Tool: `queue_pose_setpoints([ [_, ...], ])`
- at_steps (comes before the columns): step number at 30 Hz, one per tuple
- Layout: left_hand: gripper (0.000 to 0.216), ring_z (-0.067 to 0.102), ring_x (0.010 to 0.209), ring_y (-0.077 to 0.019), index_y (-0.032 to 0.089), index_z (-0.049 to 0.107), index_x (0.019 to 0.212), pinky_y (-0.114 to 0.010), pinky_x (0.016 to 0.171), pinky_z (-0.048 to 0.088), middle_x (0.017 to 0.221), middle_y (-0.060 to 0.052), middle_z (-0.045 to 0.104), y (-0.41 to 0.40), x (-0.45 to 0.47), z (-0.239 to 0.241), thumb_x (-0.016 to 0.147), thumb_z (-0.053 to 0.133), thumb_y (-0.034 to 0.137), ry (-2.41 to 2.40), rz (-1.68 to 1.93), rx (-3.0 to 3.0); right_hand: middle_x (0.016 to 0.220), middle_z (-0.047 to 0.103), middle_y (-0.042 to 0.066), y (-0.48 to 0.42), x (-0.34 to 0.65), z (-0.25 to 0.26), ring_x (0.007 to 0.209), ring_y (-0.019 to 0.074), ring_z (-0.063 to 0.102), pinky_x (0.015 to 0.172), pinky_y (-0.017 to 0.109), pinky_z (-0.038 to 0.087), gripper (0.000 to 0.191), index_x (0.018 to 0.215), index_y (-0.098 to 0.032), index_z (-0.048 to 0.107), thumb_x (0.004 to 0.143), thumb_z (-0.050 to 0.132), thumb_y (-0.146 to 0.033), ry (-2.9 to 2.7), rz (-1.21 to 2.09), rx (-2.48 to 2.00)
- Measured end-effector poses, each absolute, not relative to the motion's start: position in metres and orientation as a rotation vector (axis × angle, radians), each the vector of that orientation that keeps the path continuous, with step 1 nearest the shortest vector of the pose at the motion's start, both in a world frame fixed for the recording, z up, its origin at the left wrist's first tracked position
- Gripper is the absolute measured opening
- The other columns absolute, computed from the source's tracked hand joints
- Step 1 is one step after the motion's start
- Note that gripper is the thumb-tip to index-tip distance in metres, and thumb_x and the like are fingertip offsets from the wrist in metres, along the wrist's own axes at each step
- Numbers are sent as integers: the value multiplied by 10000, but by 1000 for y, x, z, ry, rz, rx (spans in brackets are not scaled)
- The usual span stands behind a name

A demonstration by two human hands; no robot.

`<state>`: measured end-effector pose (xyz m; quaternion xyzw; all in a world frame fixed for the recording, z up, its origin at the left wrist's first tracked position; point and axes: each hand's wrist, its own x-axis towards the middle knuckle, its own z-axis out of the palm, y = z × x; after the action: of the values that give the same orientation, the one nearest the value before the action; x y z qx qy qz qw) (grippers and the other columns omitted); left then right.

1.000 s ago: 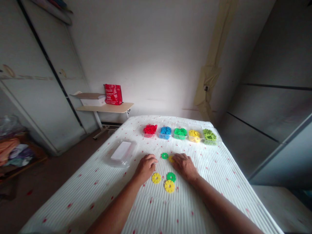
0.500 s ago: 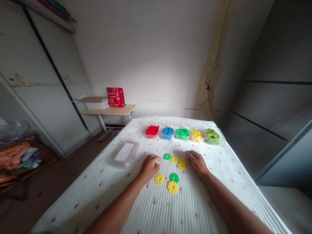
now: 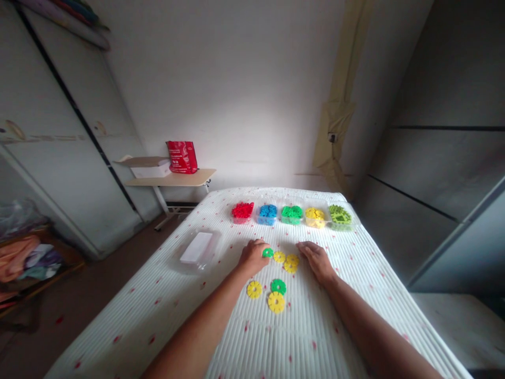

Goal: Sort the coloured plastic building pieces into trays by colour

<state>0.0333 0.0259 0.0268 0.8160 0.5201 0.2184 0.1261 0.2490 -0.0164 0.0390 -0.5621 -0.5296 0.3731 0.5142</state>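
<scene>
Green disc [image 3: 269, 252]: lies flat on the cloth [image 3: 300, 337], at the head of the upper row, directly right of the left fingertips and meeting them at its left edge.
Left hand [image 3: 253, 257]: sits nearer to the green disc by far; thumb and forefinger close together at its rim; cannot tell whether pinching or only touching.
Long axis: none to speak of, round and slotted all about; open to contact from any side.
Yellow disc [image 3: 280, 256]: lies just right of the green disc, seemingly apart by a sliver.
Yellow pair [image 3: 291, 265]: overlaps, just right of the yellow disc and slightly toward the wearer.
Right hand [image 3: 316, 260]: rests just right of the yellow pair, fingers loosely stretched and pointing away and left, nothing seen in them; well apart from the green disc, with yellow pieces in between.
Lower group: lies nearer the wearer; lone disc [image 3: 254, 289] at left, green-and-yellow pair [image 3: 276, 302] overlapping at right.
Tubs [image 3: 341, 227]: stand in a row beyond both hands.
</scene>
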Motion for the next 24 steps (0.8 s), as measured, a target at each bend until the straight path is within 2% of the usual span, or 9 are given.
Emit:
queue_pose_setpoints([
  [8,258,580,957,-209,205,692,892,-282,832,445,955,-59,637,25,39,39,657,591,168,1566,480,2406,626,578,16,-13,250,32,624,152,463,615,280,378,373,696,-152,656,664,578,-516,-1261,897,-1346],
  [14,267,605,857,-174,230,688,938,-248,772,452,884,-27,647,-22,50,49,695,584,272,1521,451,2404,630,571,14,-11,252,29,623,149,463,618,278,380,377,699,-150,653,678,566,-516,-1285,895,-1333],
  [18,187,606,851,-212,219,673,837,-286,733,458,857,-53,641,-52,60,49,687,567,257,1552,281,2499,601,554,5,-10,253,27,609,146,459,612,276,378,381,673,-155,645,685,568,-528,-1291,887,-1338],
  [24,253,630,844,-258,209,658,882,-343,721,471,884,-94,659,-59,73,56,643,585,247,1645,63,2508,624,571,8,-11,252,30,613,147,463,611,277,387,378,686,-158,652,663,578,-528,-1281,898,-1334],
])
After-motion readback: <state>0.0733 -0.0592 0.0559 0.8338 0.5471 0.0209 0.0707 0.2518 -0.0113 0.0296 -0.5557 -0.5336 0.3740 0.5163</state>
